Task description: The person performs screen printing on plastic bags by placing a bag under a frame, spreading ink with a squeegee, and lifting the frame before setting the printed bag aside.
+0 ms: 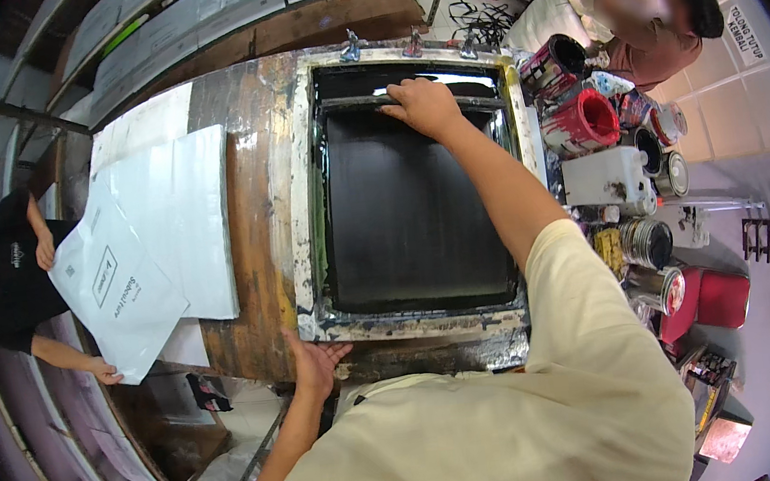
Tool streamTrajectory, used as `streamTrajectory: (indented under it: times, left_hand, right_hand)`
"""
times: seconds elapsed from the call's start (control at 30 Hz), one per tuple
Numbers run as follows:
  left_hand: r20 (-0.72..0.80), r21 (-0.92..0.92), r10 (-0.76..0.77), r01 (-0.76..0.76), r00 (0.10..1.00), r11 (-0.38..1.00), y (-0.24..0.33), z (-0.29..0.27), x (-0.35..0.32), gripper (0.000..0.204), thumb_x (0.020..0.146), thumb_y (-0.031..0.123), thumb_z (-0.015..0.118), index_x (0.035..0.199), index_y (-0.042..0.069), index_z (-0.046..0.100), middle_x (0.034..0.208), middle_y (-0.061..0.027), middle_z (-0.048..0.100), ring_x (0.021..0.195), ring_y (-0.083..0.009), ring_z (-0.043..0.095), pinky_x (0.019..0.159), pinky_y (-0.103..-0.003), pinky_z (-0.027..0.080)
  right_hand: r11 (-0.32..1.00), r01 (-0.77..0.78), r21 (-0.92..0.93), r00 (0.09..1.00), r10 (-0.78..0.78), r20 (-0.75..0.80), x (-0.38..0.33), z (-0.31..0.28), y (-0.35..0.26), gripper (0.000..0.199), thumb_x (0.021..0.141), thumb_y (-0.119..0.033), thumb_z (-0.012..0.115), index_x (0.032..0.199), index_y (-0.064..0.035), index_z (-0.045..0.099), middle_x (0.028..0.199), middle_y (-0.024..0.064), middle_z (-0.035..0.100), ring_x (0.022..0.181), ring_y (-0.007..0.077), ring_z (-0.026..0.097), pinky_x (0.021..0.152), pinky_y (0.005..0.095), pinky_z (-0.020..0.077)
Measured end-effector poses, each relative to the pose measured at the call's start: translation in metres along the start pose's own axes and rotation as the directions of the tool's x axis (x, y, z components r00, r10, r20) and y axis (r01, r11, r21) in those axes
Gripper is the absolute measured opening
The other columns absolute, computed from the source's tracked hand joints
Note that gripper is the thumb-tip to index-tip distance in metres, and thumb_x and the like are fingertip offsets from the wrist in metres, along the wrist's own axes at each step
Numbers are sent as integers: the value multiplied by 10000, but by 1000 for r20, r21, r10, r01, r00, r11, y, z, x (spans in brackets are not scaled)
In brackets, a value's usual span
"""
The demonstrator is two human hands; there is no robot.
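My right hand [427, 107] is closed around a long squeegee [350, 104], which lies crosswise near the far end of a screen printing frame [414, 326]. Dark mesh [415, 213] fills the frame, with wet, glossy black ink beyond the squeegee. My left hand [315, 362] is at the frame's near left corner, palm up with fingers spread and nothing in it. Whether its fingertips touch the frame's edge I cannot tell. Metal hinge clamps [351, 47] stand along the frame's far side.
On the left, a co-worker [13, 264] holds a printed white sheet [124, 280] over a stack of white sheets [203, 214]. Ink cans and a red-rimmed bucket [585, 121] crowd the right side. Another person [665, 28] handles material at far right. Racks [13, 349] stand left; a red chair [722, 297] stands right.
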State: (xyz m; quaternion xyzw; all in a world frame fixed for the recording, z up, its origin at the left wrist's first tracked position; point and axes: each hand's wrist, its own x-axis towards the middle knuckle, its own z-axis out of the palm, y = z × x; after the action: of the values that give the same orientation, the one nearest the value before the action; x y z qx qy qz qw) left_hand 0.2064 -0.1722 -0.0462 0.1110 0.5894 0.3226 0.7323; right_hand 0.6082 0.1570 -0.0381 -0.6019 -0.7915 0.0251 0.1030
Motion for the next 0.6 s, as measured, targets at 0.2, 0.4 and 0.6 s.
streamTrajectory:
  times: [0.2, 0.4, 0.6]
  left_hand:
    - [175, 40, 49, -57, 983, 998, 5, -5, -8, 1217, 890, 960, 253, 1536, -69, 326, 1335, -328, 605, 1261, -402, 627, 1112, -496, 507]
    - [354, -11, 116, -121, 928, 993, 30, 1, -38, 1186, 915, 930, 248, 1563, -64, 263, 1366, -316, 603, 1281, -399, 629, 1117, -484, 513]
    - [646, -297, 382, -244, 660, 923, 104, 25, -86, 1038, 1010, 809, 284, 1531, -87, 328, 1475, -349, 522, 1418, -436, 514, 1220, -530, 406]
  right_hand:
    - [997, -42, 71, 998, 45, -32, -127, -9, -92, 354, 937, -467, 708, 1081, -147, 661, 1010, 118, 697, 979, 360, 693, 754, 504, 564]
    - [991, -121, 48, 980, 112, 162, -257, -103, -214, 393, 943, -442, 709, 1091, -90, 617, 956, 121, 671, 946, 350, 678, 738, 468, 574]
    - [984, -17, -178, 957, -36, -288, -238, -209, -235, 375, 891, -410, 729, 1039, -80, 632, 924, 106, 650, 948, 294, 632, 919, 499, 478]
